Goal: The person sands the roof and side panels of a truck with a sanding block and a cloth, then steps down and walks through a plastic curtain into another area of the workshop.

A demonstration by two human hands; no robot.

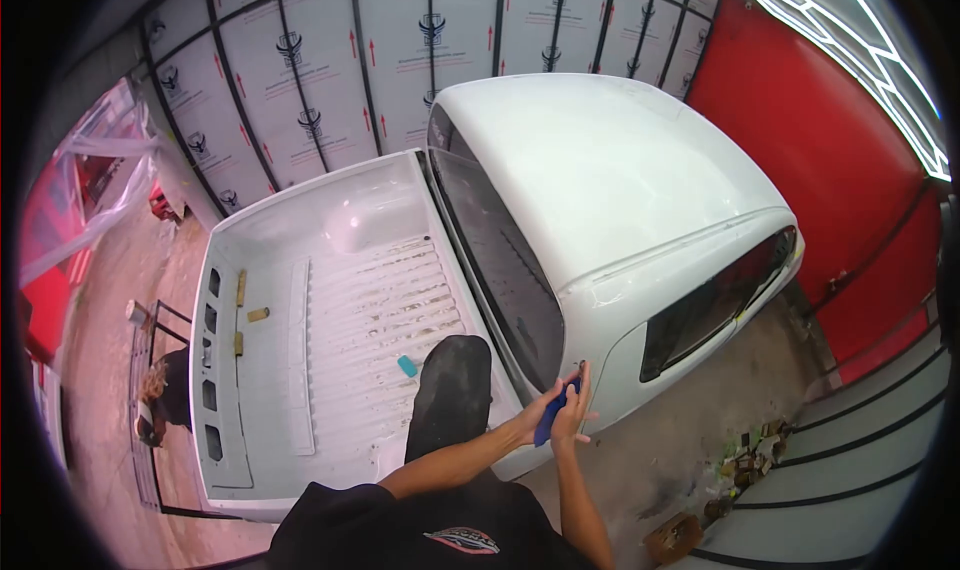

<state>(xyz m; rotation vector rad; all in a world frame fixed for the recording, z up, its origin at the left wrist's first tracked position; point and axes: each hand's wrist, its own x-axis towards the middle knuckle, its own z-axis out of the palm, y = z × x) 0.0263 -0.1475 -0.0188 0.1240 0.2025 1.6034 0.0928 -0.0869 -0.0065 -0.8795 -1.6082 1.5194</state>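
Note:
My left hand (pixel 534 419) and my right hand (pixel 573 416) are brought together in front of me, beside the rear corner of the white pickup truck's cab (pixel 615 340). Between them is a flat blue pad (pixel 557 412), held by both hands; its exact kind cannot be made out. The right fingers point upward along the pad, and the left fingers are partly hidden behind it. My knee (pixel 450 390) is raised over the truck bed (pixel 350 370). Near the knee, a small teal block (pixel 407 366) lies on the ribbed bed floor.
Tan blocks (pixel 258 314) lie by the tailgate (pixel 222 370). Behind it, another person (pixel 172 390) is low beside a dark metal frame (pixel 148 420). The cab's rear window (pixel 490 240) is dark. Boxes and debris (pixel 750 460) lie along the right wall.

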